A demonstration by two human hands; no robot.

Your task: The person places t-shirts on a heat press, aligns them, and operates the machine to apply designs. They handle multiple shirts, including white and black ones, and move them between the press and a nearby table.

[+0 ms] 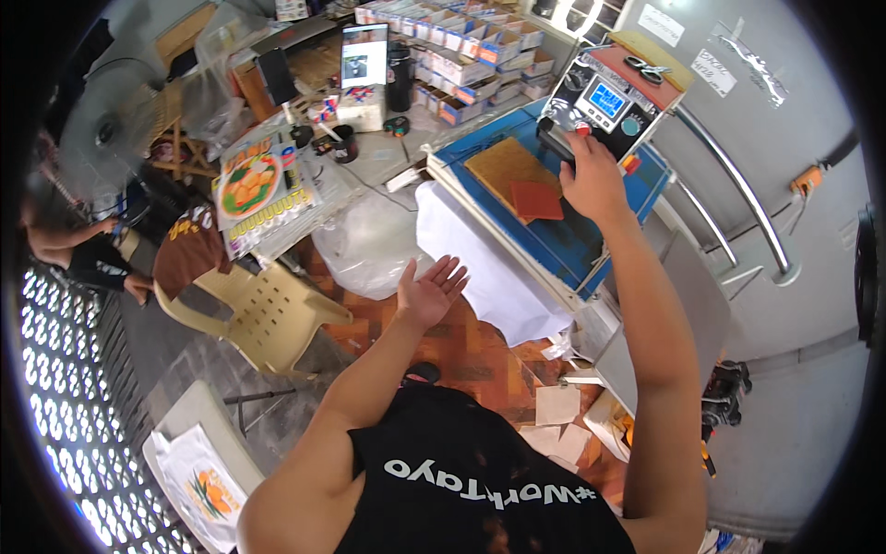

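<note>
My right hand [595,185] reaches to the heat press's control box [623,106], its fingers loosely extended at the black handle [554,136] and red button [582,129]; whether it presses either I cannot tell. Below the handle, a tan pad [498,171] and smaller red pad [537,199] lie on the blue platen [591,258]. My left hand [426,294] is open, palm up and holding nothing, left of the press, before white fabric [484,268] hanging below it.
A cream plastic chair [268,323] stands at left, with a printed sheet [258,189] on the cluttered table [378,143] behind. Another person [65,235] is at far left beside a fan [106,129]. A white printed shirt [185,462] lies lower left. Metal tubes [738,194] are at right.
</note>
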